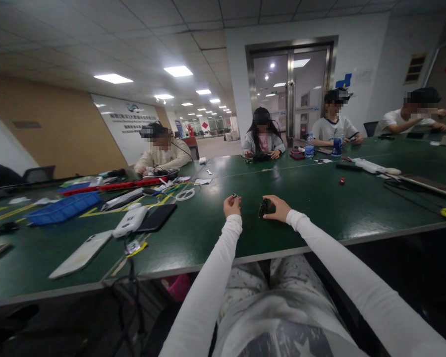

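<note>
My left hand [231, 205] is raised a little over the green table [312, 198], fingers pinched on a small dark part [235, 196] with a pale tip. To its right my right hand [278, 208] rests on the table and grips a small black component [262, 208] standing on edge. The two hands are a short gap apart. Both arms wear white sleeves.
Left of my hands lie a black phone [156, 217], a white device [130, 221], a silver phone [82, 254] and a blue tray [63, 208]. Several other people sit around the table's far side with bottles and tools. A small red piece [342, 181] lies farther right.
</note>
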`<move>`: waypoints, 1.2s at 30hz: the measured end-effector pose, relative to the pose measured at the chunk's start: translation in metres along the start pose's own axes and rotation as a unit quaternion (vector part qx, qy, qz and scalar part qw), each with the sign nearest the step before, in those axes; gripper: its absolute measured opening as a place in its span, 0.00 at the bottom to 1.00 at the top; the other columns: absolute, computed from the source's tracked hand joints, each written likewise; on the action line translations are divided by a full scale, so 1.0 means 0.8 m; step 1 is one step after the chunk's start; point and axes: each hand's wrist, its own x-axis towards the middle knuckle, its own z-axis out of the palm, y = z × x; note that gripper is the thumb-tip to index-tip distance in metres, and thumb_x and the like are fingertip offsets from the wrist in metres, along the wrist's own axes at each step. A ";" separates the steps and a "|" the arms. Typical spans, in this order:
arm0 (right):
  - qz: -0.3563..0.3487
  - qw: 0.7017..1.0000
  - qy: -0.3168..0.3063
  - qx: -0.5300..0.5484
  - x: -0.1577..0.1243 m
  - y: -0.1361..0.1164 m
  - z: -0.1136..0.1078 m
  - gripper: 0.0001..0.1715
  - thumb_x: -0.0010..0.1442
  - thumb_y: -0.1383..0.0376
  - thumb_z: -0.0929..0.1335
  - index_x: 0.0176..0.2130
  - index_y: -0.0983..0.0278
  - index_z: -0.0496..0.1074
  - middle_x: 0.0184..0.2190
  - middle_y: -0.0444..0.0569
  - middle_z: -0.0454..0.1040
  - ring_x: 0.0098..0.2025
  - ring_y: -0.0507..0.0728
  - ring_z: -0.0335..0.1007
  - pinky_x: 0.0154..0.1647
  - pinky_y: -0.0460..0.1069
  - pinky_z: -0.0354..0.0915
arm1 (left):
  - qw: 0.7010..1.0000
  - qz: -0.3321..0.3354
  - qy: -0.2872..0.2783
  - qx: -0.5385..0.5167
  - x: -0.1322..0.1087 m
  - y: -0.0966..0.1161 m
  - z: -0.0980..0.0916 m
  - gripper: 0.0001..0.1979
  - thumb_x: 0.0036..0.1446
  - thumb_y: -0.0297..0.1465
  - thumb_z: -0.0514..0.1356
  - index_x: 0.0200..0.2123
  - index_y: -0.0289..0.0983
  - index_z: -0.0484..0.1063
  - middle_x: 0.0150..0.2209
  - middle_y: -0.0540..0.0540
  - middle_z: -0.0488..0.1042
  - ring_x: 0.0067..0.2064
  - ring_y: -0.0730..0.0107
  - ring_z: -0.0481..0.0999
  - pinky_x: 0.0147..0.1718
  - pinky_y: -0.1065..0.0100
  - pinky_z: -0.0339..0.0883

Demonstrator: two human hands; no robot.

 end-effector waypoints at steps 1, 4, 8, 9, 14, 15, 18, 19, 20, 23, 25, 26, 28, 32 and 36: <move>0.002 1.000 -0.006 -0.005 0.000 0.001 0.001 0.42 0.37 0.58 0.71 0.50 0.64 0.56 0.47 0.54 0.59 0.36 0.53 0.63 0.42 0.52 0.60 | 0.999 0.016 -0.038 0.011 -0.004 0.002 0.003 0.14 0.46 0.31 0.54 0.38 0.33 0.59 0.33 0.43 0.71 0.33 0.72 0.71 0.28 0.70 0.63; 0.012 1.000 -0.023 -0.017 0.002 0.003 0.004 0.42 0.36 0.56 0.71 0.49 0.66 0.58 0.45 0.54 0.62 0.37 0.54 0.63 0.42 0.52 0.59 | 0.978 0.099 -0.165 0.084 -0.020 0.008 0.010 0.12 0.49 0.31 0.51 0.39 0.35 0.58 0.30 0.46 0.73 0.35 0.73 0.71 0.38 0.66 0.62; 0.016 0.999 -0.034 -0.037 0.004 0.007 0.007 0.40 0.36 0.55 0.71 0.47 0.67 0.60 0.43 0.54 0.65 0.40 0.57 0.63 0.43 0.53 0.58 | 0.908 0.177 -0.306 0.225 -0.039 0.014 0.014 0.11 0.50 0.30 0.50 0.39 0.38 0.58 0.29 0.50 0.73 0.35 0.73 0.71 0.41 0.65 0.59; 0.016 0.998 -0.035 -0.040 0.005 0.009 0.008 0.39 0.37 0.55 0.71 0.47 0.67 0.60 0.42 0.53 0.66 0.40 0.57 0.63 0.43 0.53 0.58 | 0.893 0.188 -0.323 0.251 -0.041 0.014 0.014 0.10 0.50 0.30 0.50 0.39 0.39 0.58 0.30 0.51 0.73 0.35 0.73 0.71 0.41 0.66 0.60; 0.008 0.999 -0.026 -0.021 0.005 0.014 0.011 0.36 0.40 0.57 0.70 0.47 0.66 0.60 0.41 0.52 0.66 0.37 0.54 0.64 0.42 0.51 0.59 | 0.851 0.230 -0.327 0.341 -0.042 0.009 0.014 0.10 0.51 0.29 0.49 0.39 0.39 0.58 0.34 0.49 0.71 0.37 0.72 0.70 0.40 0.66 0.60; 0.010 1.000 -0.023 -0.016 0.005 0.014 0.011 0.35 0.40 0.57 0.69 0.47 0.66 0.59 0.41 0.52 0.66 0.37 0.54 0.64 0.41 0.51 0.60 | 0.844 0.239 -0.325 0.353 -0.039 0.007 0.013 0.10 0.51 0.29 0.49 0.39 0.39 0.58 0.35 0.48 0.70 0.37 0.72 0.70 0.40 0.66 0.60; 0.026 0.999 -0.019 -0.004 0.004 0.015 0.012 0.35 0.42 0.58 0.69 0.48 0.65 0.57 0.42 0.52 0.66 0.36 0.53 0.64 0.40 0.50 0.61 | 0.830 0.263 -0.309 0.382 -0.024 0.001 0.000 0.10 0.52 0.29 0.48 0.39 0.38 0.58 0.37 0.46 0.69 0.39 0.71 0.69 0.40 0.66 0.60; 0.031 0.999 -0.021 -0.002 0.003 0.014 0.012 0.35 0.43 0.57 0.68 0.49 0.65 0.57 0.42 0.52 0.66 0.36 0.53 0.64 0.39 0.50 0.61 | 0.829 0.264 -0.299 0.393 -0.016 -0.001 -0.009 0.10 0.52 0.29 0.48 0.39 0.38 0.59 0.37 0.46 0.68 0.39 0.70 0.68 0.41 0.66 0.60; 0.034 0.999 -0.024 -0.001 0.003 0.014 0.012 0.34 0.43 0.57 0.68 0.49 0.65 0.57 0.43 0.52 0.65 0.36 0.52 0.64 0.39 0.50 0.61 | 0.829 0.259 -0.283 0.407 -0.006 -0.002 -0.019 0.10 0.52 0.29 0.48 0.39 0.37 0.59 0.37 0.45 0.68 0.40 0.70 0.68 0.41 0.66 0.59; 0.045 0.998 -0.033 0.003 0.001 0.013 0.012 0.33 0.44 0.58 0.68 0.48 0.64 0.57 0.43 0.52 0.65 0.36 0.53 0.63 0.38 0.50 0.62 | 0.835 0.213 -0.217 0.458 0.027 -0.003 -0.065 0.11 0.51 0.28 0.49 0.40 0.36 0.58 0.37 0.43 0.68 0.42 0.69 0.67 0.41 0.65 0.59; 0.048 0.998 -0.038 0.006 0.000 0.012 0.012 0.32 0.44 0.58 0.68 0.48 0.64 0.58 0.43 0.51 0.65 0.37 0.53 0.63 0.38 0.50 0.62 | 0.835 0.173 -0.161 0.497 0.049 0.001 -0.104 0.11 0.51 0.28 0.49 0.40 0.36 0.58 0.38 0.42 0.67 0.43 0.67 0.66 0.41 0.65 0.59; 0.049 0.998 -0.041 0.008 -0.001 0.012 0.011 0.32 0.44 0.59 0.68 0.48 0.64 0.58 0.43 0.51 0.65 0.37 0.53 0.63 0.38 0.50 0.62 | 0.832 0.153 -0.130 0.516 0.059 0.004 -0.124 0.11 0.51 0.28 0.49 0.40 0.36 0.58 0.38 0.41 0.67 0.43 0.67 0.66 0.41 0.65 0.59; 0.052 0.998 -0.044 0.010 -0.002 0.012 0.012 0.31 0.44 0.59 0.68 0.48 0.63 0.58 0.43 0.51 0.65 0.36 0.53 0.63 0.38 0.51 0.62 | 0.823 0.115 -0.066 0.552 0.074 0.013 -0.164 0.11 0.51 0.29 0.49 0.40 0.36 0.59 0.38 0.41 0.67 0.43 0.65 0.66 0.41 0.64 0.58; 0.054 0.997 -0.045 0.015 -0.004 0.013 0.013 0.30 0.45 0.59 0.67 0.48 0.63 0.58 0.43 0.51 0.65 0.36 0.53 0.64 0.37 0.51 0.62 | 0.793 0.040 0.024 0.607 0.086 0.032 -0.224 0.11 0.51 0.31 0.49 0.40 0.36 0.59 0.38 0.40 0.67 0.44 0.60 0.65 0.40 0.62 0.58; 0.054 0.997 -0.047 0.012 -0.005 0.016 0.014 0.30 0.45 0.59 0.67 0.48 0.62 0.59 0.43 0.50 0.65 0.36 0.53 0.64 0.37 0.51 0.63 | 0.783 0.017 0.070 0.618 0.088 0.042 -0.251 0.13 0.51 0.32 0.48 0.41 0.36 0.60 0.39 0.39 0.66 0.44 0.59 0.64 0.39 0.61 0.58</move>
